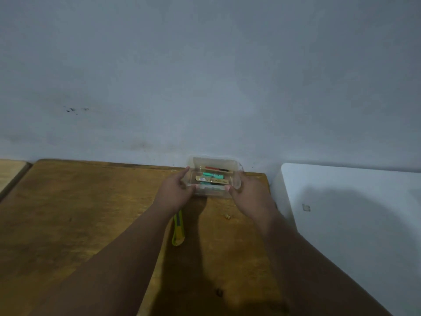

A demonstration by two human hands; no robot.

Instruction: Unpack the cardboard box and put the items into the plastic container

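A small clear plastic container stands at the far edge of the wooden table, against the wall. Inside lie a gold box with a barcode, teal items and a red and black item. My left hand grips the container's left side, thumb on the front rim. My right hand grips its right side and front corner. No cardboard box is in view.
A yellow-green utility knife lies on the table just under my left forearm. A white surface adjoins the table on the right. A pale board sits at the far left. A grey wall rises behind.
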